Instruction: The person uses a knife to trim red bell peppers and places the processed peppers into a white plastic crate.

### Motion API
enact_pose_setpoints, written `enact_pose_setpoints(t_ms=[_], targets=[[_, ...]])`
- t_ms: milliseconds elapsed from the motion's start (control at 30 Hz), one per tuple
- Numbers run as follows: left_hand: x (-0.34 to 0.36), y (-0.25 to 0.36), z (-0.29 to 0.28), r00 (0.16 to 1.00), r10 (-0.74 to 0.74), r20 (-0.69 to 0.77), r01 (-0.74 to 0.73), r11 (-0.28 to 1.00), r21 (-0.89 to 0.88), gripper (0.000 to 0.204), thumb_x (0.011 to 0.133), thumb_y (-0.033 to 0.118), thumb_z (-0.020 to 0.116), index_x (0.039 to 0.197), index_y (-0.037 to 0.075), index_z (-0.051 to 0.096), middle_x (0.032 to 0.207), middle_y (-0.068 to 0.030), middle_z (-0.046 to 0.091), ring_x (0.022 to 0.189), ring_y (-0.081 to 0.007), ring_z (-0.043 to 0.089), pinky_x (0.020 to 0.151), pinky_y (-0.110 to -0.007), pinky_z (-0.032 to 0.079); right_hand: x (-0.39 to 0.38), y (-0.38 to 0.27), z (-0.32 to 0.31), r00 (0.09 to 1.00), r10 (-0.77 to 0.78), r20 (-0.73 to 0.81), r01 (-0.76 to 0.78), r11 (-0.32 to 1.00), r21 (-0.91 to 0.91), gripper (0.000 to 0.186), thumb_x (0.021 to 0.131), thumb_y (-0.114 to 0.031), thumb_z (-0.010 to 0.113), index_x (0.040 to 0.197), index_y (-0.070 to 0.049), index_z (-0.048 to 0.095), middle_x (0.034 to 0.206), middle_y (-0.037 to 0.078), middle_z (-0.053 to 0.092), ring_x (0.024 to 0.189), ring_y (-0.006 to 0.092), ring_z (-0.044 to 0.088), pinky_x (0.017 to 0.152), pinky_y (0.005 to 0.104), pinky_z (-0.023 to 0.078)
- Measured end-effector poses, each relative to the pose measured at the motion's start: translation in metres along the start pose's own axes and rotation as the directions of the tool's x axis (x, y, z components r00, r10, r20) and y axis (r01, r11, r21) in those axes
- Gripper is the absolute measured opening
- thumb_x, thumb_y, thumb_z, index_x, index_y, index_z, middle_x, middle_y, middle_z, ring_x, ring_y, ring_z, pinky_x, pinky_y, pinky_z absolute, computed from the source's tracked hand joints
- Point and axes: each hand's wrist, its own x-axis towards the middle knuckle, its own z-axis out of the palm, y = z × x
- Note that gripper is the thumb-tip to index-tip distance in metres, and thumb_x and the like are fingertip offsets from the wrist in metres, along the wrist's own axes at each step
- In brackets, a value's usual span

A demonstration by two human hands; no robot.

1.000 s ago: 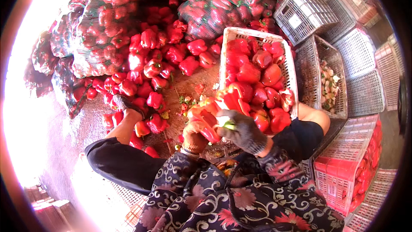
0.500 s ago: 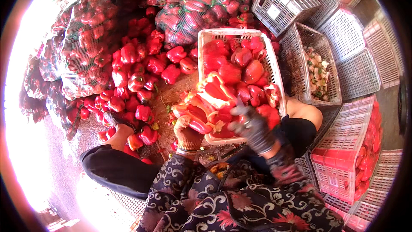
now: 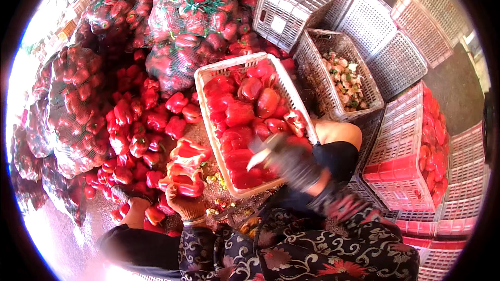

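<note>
My left hand (image 3: 184, 206), in a brown knitted glove, grips a cut-open red bell pepper (image 3: 187, 162) with its pale inner ribs showing, left of the crate. My right hand (image 3: 294, 167), in a dark grey glove, is smeared by motion above the crate's near right part. At its fingertips is a small pale piece (image 3: 259, 158), too blurred to name. Below it, the white plastic crate (image 3: 209, 145) is filled with red peppers (image 3: 239, 113), several of them glossy and whole-looking.
Loose red peppers (image 3: 138, 145) and net sacks of peppers (image 3: 185, 31) are piled at the left and back. Right of the white crate, a grey crate (image 3: 322, 80) contains pale pepper cores (image 3: 344, 80). A pepper-filled crate (image 3: 396, 151) and stacked crates (image 3: 370, 23) stand farther right.
My left hand has carried the opened pepper left, off the crate's corner. The right hand has drawn apart from it, now with a pale piece at its fingertips. The view has shifted right.
</note>
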Motion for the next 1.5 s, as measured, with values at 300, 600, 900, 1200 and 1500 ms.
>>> enact_pose_setpoints(t_ms=[300, 600, 900, 1200, 1500], targets=[[-0.009, -0.022, 0.037, 0.988, -0.132, 0.085, 0.124, 0.988, 0.092, 0.07, 0.072, 0.03, 0.072, 0.133, 0.008, 0.047, 0.128, -0.0101, 0.056, 0.118, -0.0321, 0.054, 0.094, -0.05, 0.05, -0.009, 0.064, 0.032, 0.839, 0.503, 0.207, -0.457, 0.445, 0.77, 0.045, 0.088, -0.039, 0.068, 0.121, -0.009, 0.058, 0.078, 0.002, 0.054, 0.064, 0.0129, 0.054, 0.058, 0.029, 0.047], [-0.007, -0.035, 0.009, 0.776, -0.59, 0.225, 0.531, 0.802, 0.274, 0.06, 0.069, 0.02, 0.063, 0.125, 0.003, 0.052, 0.109, -0.0137, 0.062, 0.091, -0.0317, 0.064, 0.075, -0.044, 0.057, -0.027, -0.014, 0.089, 0.801, 0.454, 0.389, -0.502, 0.157, 0.851, 0.044, 0.083, -0.03, 0.071, 0.123, -0.014, 0.059, 0.077, 0.002, 0.06, 0.063, 0.0164, 0.059, 0.057, 0.0319, 0.049], [0.022, -0.068, 0.084, 0.956, -0.288, 0.051, 0.178, 0.709, 0.682, 0.064, 0.087, 0.024, 0.066, 0.141, 0.005, 0.039, 0.115, -0.0107, 0.059, 0.094, -0.0204, 0.063, 0.072, -0.033, 0.056, 0.004, 0.117, -0.013, 0.661, 0.653, -0.37, -0.534, 0.756, 0.38, 0.054, 0.081, -0.025, 0.072, 0.129, -0.011, 0.052, 0.106, 0.017, 0.065, 0.099, 0.0369, 0.063, 0.08, 0.0458, 0.052], [0.115, -0.278, 0.11, 0.896, -0.354, 0.27, -0.434, -0.559, 0.707, 0.085, 0.085, 0.044, 0.064, 0.152, 0.012, 0.022, 0.146, -0.0326, 0.033, 0.119, -0.0474, 0.051, 0.092, -0.05, 0.05, 0.036, 0.203, 0.103, 0.574, 0.81, -0.12, -0.776, 0.585, 0.237, 0.027, 0.088, -0.028, 0.066, 0.111, -0.013, 0.064, 0.101, 0.019, 0.065, 0.097, 0.0371, 0.064, 0.079, 0.0479, 0.052], [0.127, -0.287, 0.068, 0.855, -0.11, 0.506, -0.518, -0.157, 0.841, 0.054, 0.076, 0.028, 0.072, 0.123, 0.011, 0.053, 0.106, -0.0186, 0.061, 0.091, -0.0392, 0.062, 0.077, -0.048, 0.052, 0.111, 0.228, 0.141, 0.654, 0.742, -0.149, -0.685, 0.664, 0.301, 0.033, 0.093, -0.035, 0.054, 0.095, -0.004, 0.064, 0.087, 0.023, 0.066, 0.086, 0.0432, 0.064, 0.075, 0.0525, 0.049]])
